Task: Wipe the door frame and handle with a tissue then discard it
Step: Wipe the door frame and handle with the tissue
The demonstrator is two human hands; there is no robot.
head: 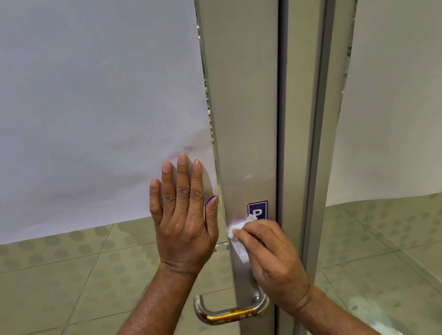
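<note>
Right hand (273,257) grip closed on white tissue (238,240), pressed against metal door frame (247,110) just above handle (229,311). Tissue part-covers purple sticker (257,210); only letter "P" readable. Left hand (184,214) open flat, fingers spread, on frosted glass panel (73,100) beside frame. Right wrist hides handle's mount. Tiled floor (51,291) below.

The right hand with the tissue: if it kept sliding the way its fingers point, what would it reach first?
Probably the small purple sticker: the right hand points up the door frame, and the tissue already touches its lower edge.

Two hands (184,222); one tissue (237,237); one handle (230,313).
</note>
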